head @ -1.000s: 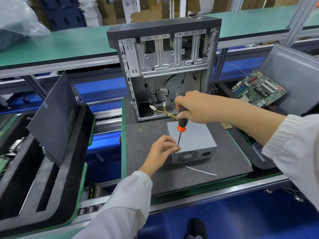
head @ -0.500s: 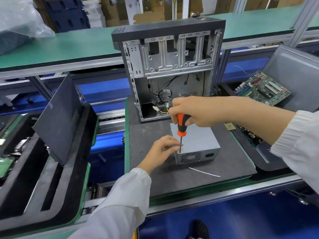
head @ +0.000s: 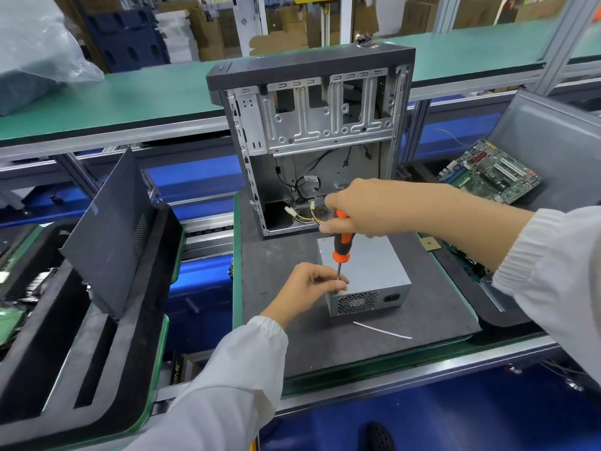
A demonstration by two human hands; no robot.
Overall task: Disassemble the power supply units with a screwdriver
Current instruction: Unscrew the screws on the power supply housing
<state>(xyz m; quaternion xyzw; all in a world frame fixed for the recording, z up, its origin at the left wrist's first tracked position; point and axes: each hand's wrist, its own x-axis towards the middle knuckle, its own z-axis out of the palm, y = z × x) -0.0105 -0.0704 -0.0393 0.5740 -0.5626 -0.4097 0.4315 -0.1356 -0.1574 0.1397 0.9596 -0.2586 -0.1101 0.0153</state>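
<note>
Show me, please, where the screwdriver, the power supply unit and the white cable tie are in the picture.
screwdriver (head: 341, 247), head view, on the black and orange handle below the right hand.
power supply unit (head: 374, 268), head view, on its bare grey top.
white cable tie (head: 382, 330), head view, on the middle of the strip.

The power supply unit (head: 364, 275) lies on the mat (head: 422, 304), in front of the open computer case (head: 312, 138) standing upright at the mat's back. A thin strip (head: 382, 330) lies on the mat before the unit. A circuit board (head: 487, 172) sits right of the case; a leaning panel (head: 107, 229) stands in a tray (head: 97, 369) to the left.
</note>
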